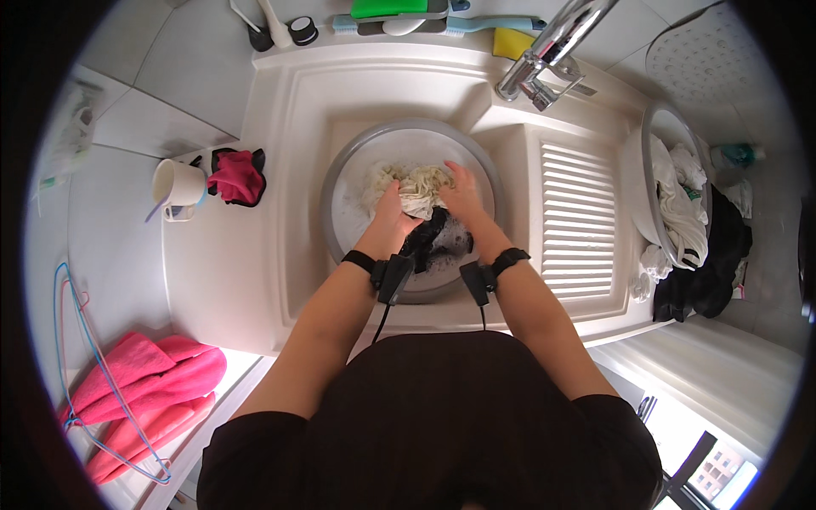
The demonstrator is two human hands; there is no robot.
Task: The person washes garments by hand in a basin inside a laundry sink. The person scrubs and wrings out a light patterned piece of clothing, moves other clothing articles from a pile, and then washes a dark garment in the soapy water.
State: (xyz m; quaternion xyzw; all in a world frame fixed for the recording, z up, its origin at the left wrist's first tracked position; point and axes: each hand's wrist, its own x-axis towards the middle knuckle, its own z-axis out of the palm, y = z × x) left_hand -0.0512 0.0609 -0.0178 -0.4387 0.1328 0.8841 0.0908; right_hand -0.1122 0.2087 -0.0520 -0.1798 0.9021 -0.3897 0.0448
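A grey-rimmed white basin (336, 167) stands in the laundry sink with sudsy water in it. Bunched in the water is a cream-white wet cloth (417, 191), gathered between my two hands. My left hand (394, 217) grips its left and lower side, the thumb lying on top. On the right side of the cloth, my right hand (464, 192) holds its edge, with one finger raised and the other fingertips partly hidden. A black cloth (426, 239) lies half under the suds just below, between my wrists.
A ribbed washboard (577, 220) is moulded into the sink's right side. Beyond it leans a tub (637, 191) of white clothes, beside black fabric (701, 287). The chrome faucet (542, 54) rises at the back. To the left are a mug (175, 185) and a red cloth (236, 178).
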